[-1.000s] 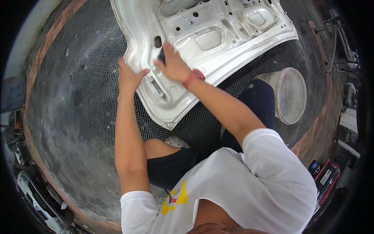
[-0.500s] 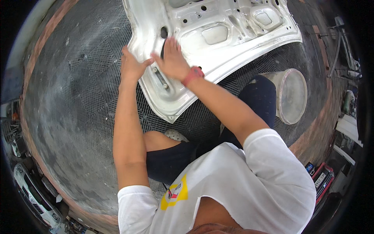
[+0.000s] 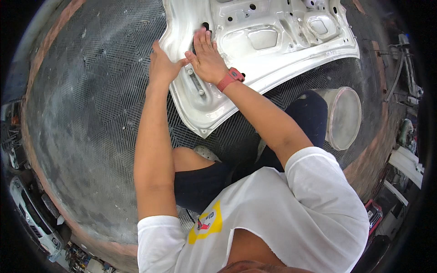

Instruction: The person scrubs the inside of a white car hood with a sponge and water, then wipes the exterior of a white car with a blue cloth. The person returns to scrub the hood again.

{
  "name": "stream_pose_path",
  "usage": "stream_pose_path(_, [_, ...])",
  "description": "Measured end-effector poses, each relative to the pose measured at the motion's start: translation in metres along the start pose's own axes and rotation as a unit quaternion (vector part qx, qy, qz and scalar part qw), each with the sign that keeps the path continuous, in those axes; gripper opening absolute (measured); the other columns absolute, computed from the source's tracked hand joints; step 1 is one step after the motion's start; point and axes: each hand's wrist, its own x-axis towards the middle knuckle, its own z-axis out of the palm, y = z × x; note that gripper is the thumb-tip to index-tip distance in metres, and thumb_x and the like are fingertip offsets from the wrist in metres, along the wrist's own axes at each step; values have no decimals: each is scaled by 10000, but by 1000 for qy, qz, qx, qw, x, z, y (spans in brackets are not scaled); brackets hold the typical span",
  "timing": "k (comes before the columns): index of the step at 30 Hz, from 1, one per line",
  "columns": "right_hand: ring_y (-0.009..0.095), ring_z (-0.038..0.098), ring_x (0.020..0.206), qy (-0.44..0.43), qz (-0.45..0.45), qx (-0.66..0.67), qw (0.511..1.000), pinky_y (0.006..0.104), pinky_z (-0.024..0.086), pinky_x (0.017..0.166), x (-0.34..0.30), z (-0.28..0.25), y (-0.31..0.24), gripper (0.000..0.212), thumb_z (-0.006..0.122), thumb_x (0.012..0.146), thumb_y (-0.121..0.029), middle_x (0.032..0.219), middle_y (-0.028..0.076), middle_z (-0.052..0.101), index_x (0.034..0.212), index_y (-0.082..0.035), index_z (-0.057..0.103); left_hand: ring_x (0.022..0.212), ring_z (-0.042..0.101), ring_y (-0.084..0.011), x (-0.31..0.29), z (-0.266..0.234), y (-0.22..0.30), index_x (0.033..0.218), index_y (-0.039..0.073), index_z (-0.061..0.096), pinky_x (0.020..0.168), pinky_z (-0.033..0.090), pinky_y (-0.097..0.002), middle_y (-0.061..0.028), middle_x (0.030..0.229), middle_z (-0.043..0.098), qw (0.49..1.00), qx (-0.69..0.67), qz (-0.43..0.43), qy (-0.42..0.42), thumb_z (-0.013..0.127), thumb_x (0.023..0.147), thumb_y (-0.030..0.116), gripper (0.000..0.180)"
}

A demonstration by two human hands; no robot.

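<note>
A white metal car body panel, with several holes and pressed recesses, lies in front of me at the top of the view. My left hand grips its left edge, fingers along the outer side and thumb stretched across the top face. Their tips under the rim are hidden. Flat on the panel rests my right hand, its fingers stretched toward a dark oval hole and slightly blurred. A red wristwatch is on that wrist. Just below both hands, two bolt heads sit in a slotted recess.
Black ribbed matting covers the floor around me. A whitish bucket lies on its side by my right knee. Car parts are piled along the right rim, and a white car front shows at lower left.
The panel and both hands appear a little further right and up in the picture. My right hand's fingertips have shifted slightly left over the panel, while the left hand keeps its place on the edge.
</note>
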Motion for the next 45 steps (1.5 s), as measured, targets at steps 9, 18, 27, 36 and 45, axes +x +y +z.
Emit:
stream_pose_path(9, [471, 98, 1661, 86, 61, 39, 994, 653, 123, 1311, 36, 9, -4, 932, 381, 1114, -609, 1765, 337, 137, 1672, 112, 191, 1329, 597, -522, -1, 0, -2, 1636, -27, 172, 1112, 514, -528, -415, 1474, 502, 1000, 15, -2, 1, 995, 740, 411, 1293])
stream_pose_path(18, [501, 153, 1639, 106, -2, 48, 993, 633, 174, 1311, 66, -6, -3, 910, 460, 1109, -523, 1753, 366, 121, 1671, 124, 154, 1422, 533, -506, -2, -7, 8, 1637, -79, 175, 1185, 462, -498, -401, 1538, 474, 1000, 0, -18, -12, 984, 763, 381, 1277])
stream_pose_path(27, [456, 186, 1645, 4, -63, -8, 998, 604, 176, 1321, 27, -8, -14, 847, 394, 1125, -561, 1778, 280, 174, 1692, 47, 231, 1392, 578, -484, 8, -5, -20, 1667, -39, 149, 1167, 477, -507, -374, 1513, 533, 999, -19, 32, -36, 964, 786, 346, 1260])
stream_pose_path(36, [469, 178, 1644, -142, -25, -52, 988, 582, 193, 1319, -51, -17, -12, 863, 444, 1118, -546, 1741, 352, 202, 1637, 128, 295, 1382, 591, -474, 0, -16, -20, 1660, -63, 153, 1172, 480, -488, -371, 1484, 566, 999, 10, -15, -29, 939, 804, 297, 1217])
stream_pose_path(45, [449, 343, 1589, -72, -57, -16, 996, 559, 276, 1295, -24, -15, 32, 803, 444, 1126, -518, 1719, 339, 281, 1636, 91, 327, 1368, 590, -491, 6, -3, -20, 1667, -49, 155, 1160, 487, -504, -377, 1464, 570, 999, -8, 3, -34, 944, 796, 327, 1234])
